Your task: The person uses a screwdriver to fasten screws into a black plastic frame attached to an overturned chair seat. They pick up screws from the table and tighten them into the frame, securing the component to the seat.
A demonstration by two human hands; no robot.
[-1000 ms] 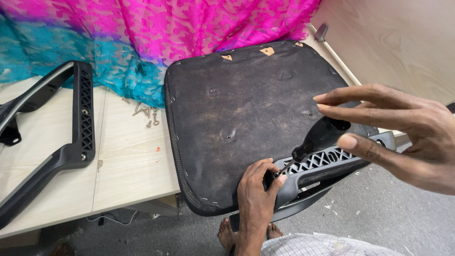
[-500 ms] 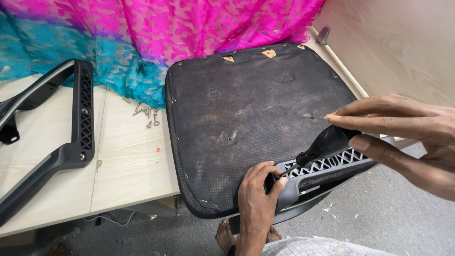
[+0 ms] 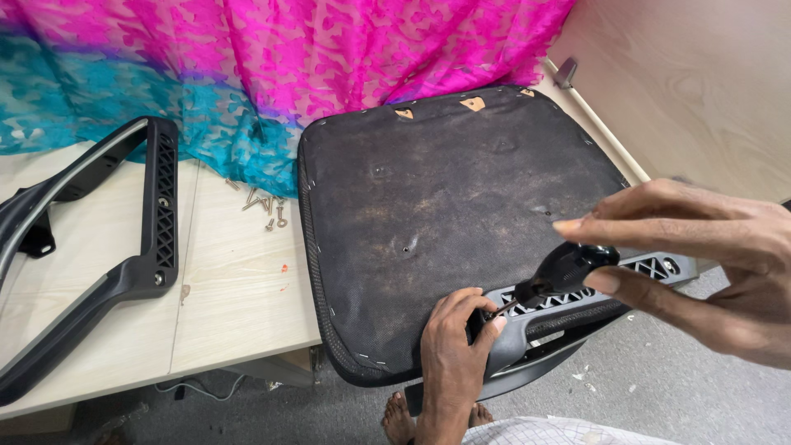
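An upside-down chair seat (image 3: 445, 206) with dusty black fabric lies on a pale wooden table (image 3: 231, 305), overhanging its front edge. A black plastic armrest (image 3: 568, 309) rests against the seat's near right side. My left hand (image 3: 453, 354) presses on the armrest's end and steadies the tip of a screwdriver (image 3: 556, 276). My right hand (image 3: 700, 264) grips the screwdriver's black handle with thumb and fingers. The thin shaft angles down-left into the armrest next to my left fingers.
A second black armrest (image 3: 107, 247) lies on the table at the left. Several loose screws (image 3: 264, 206) sit near the edge of a pink and teal cloth (image 3: 247, 74). A wooden wall (image 3: 700, 82) stands at the right. My bare feet (image 3: 404, 416) show on the grey floor.
My right hand with the screwdriver has dropped lower and closed in on the handle. The left hand stays on the armrest end.
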